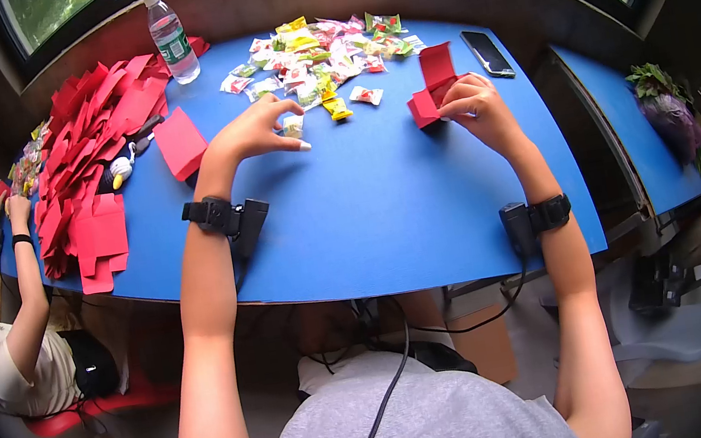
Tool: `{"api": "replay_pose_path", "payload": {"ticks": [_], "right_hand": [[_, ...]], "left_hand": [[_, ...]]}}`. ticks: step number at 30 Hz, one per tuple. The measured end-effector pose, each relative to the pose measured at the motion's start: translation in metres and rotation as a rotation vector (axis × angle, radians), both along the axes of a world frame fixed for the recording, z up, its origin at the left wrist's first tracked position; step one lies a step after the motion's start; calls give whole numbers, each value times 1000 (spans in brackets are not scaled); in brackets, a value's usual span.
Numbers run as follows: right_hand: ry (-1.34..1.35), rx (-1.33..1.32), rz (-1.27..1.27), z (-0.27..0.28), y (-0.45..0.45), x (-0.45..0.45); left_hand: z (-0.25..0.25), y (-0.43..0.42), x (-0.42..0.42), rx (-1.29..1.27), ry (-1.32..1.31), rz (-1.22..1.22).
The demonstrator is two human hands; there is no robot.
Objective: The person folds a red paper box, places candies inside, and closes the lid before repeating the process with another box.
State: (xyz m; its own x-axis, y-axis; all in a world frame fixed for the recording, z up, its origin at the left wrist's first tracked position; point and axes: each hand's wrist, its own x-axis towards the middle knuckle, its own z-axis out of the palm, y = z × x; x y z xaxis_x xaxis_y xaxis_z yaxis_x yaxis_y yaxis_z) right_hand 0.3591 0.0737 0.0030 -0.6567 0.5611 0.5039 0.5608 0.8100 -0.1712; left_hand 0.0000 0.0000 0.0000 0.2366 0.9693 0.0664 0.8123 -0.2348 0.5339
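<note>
My left hand is open above the blue table, its thumb and fingers apart and curved around a small wrapped candy. Whether the fingertips touch that candy is hard to make out. On the right, my right hand has its fingers pinched together at the side of a small red paper box with its lid flap standing up. The fingers partly hide the box's opening. Left of my left hand lies another red box. A pile of wrapped candies spreads beyond both hands.
A water bottle stands at the back left beside a large heap of folded red boxes. A phone lies near the right edge. At the far left a person's hands work at the table. A second table is at right.
</note>
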Motion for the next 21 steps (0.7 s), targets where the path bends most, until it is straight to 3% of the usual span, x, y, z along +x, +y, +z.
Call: {"api": "replay_pose_path", "payload": {"ticks": [3,5,11,15,17,21], "right_hand": [[59,8,116,-4,-8,-8],[48,-17,144,-2,-7,-8],[218,-322,228,8,-16,-17],[196,-292,262,12,-22,-23],[125,-304,282,16,-28,-29],[285,-219,317,29,-33,-40]], "left_hand": [[-8,0,4,-9,175,13],[-7,6,1,-73,32,-18],[-11,7,2,-41,-6,-66],[-6,4,-3,-47,58,-25],[-10,9,-9,89,46,-7],[-9,29,-31,153,-153,245]]}}
